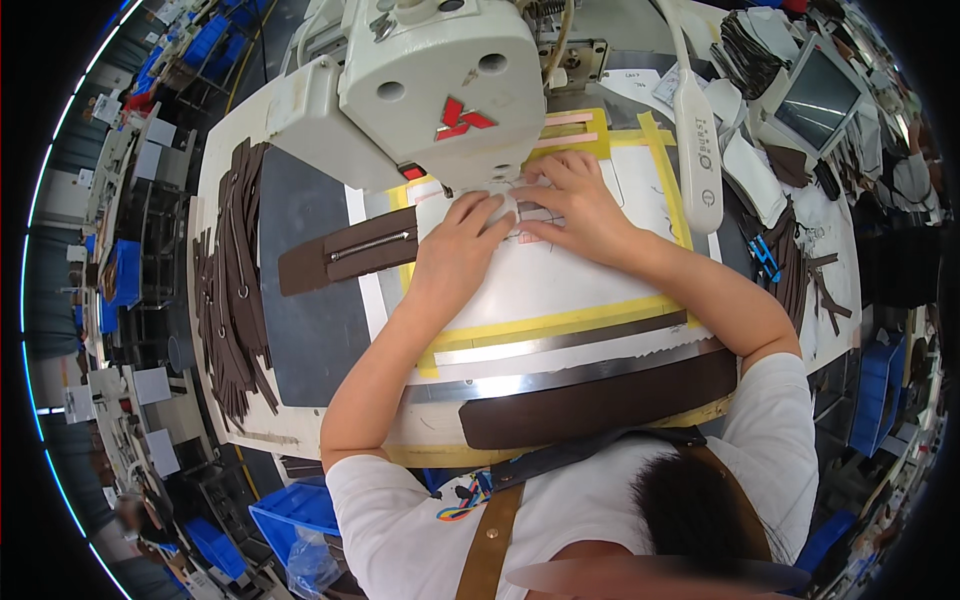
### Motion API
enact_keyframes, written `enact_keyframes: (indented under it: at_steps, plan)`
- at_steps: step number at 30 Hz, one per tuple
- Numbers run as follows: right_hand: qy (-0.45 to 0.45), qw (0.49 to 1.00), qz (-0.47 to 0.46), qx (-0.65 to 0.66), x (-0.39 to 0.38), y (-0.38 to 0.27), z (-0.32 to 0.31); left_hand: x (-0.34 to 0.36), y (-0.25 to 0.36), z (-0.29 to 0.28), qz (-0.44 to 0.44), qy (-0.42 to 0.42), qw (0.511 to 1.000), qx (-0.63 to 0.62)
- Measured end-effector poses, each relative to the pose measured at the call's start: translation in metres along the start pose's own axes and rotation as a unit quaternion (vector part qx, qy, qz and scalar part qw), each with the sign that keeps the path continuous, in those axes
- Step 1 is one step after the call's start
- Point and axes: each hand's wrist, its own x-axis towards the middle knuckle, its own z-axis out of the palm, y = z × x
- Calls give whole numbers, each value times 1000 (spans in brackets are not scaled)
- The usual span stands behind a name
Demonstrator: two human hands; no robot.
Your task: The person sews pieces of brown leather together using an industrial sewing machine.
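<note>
My left hand (462,244) rests with bent, slightly parted fingers on a white sheet (530,290) edged in yellow tape, just under the head of a white industrial sewing machine (440,110). My right hand (580,215) lies on the same sheet, fingers spread and curved, its fingertips close to my left fingers beside the machine's needle area. Small pale and pink marked pieces lie between the hands, partly hidden by them. A brown strip with a metal zipper (345,251) reaches leftward from beside my left hand.
Brown zippered strips (240,280) pile at the left; more brown strips, blue tools (763,257) and a screen (815,95) sit at the right. A long brown panel (595,405) lies along the near edge. Blue bins (300,520) stand beside the table.
</note>
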Motion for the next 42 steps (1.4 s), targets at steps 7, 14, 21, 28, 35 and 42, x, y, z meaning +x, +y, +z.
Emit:
enact_keyframes:
  at_steps: [7,14,21,28,35,42]
  plan:
    - [-6,999,2,-34,3,-2,-3,1,2,-2,-18,1,1000,-21]
    - [-8,999,-1,-51,3,-4,-6,-3,-2,-2,-48,34,994,-90]
    - [-18,999,5,-40,3,-6,-8,-6,-2,-4,-61,64,993,-81]
    - [-9,999,3,-41,3,-6,-7,-7,-3,-6,-64,61,993,-75]
    - [0,999,2,-42,2,-6,-6,-7,-3,-6,-60,60,993,-76]
    - [2,999,11,-45,3,-2,-2,-5,-5,-3,-60,62,994,-63]
